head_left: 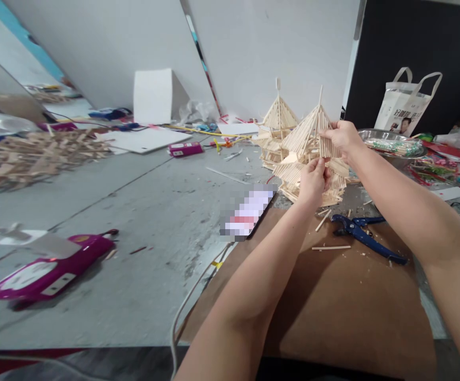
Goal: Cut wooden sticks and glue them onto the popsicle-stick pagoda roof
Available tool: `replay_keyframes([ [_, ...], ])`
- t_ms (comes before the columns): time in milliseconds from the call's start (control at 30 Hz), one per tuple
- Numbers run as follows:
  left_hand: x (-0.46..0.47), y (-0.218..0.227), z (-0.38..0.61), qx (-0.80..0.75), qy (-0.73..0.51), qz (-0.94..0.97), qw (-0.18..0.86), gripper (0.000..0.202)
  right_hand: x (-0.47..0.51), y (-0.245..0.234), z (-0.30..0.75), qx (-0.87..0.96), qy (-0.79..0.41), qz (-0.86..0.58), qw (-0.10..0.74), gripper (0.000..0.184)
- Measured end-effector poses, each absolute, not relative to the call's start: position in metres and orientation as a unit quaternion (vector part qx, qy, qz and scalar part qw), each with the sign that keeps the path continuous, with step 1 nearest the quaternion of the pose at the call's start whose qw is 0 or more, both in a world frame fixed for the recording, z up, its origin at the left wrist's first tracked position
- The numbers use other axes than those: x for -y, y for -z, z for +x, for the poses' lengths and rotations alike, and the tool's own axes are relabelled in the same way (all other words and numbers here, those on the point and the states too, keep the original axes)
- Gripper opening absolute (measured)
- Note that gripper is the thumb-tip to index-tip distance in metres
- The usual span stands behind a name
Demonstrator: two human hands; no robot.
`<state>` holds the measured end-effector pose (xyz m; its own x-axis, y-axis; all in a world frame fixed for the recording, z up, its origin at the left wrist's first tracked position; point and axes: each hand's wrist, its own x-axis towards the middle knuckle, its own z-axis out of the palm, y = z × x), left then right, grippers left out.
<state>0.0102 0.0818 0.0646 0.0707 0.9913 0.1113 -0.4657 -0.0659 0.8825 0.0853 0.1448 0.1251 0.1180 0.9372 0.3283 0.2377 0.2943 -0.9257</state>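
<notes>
Your left hand [313, 180] pinches the middle of the stick tower [307, 145] from the front | your right hand [343, 138] grips the tower's roof up high on its right side | the tower stands at the far edge of the brown board [333, 301] | the blue cutter [362, 235] lies near, under your right arm

A craft workshop. A stick model [302, 136] stands at one o'clock, blue cutters [362, 233] at four, scrap wood [39, 153] at nine.
</notes>
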Motion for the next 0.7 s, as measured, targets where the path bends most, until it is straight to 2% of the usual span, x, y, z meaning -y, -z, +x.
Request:
replay_keyframes([
  [700,-0.0818,-0.0654,0.0105,-0.325,-0.606,0.417,0.594,0.019,-0.1473,-0.1236,0.0861,0.607,-0.293,-0.499,0.544,0.008],
])
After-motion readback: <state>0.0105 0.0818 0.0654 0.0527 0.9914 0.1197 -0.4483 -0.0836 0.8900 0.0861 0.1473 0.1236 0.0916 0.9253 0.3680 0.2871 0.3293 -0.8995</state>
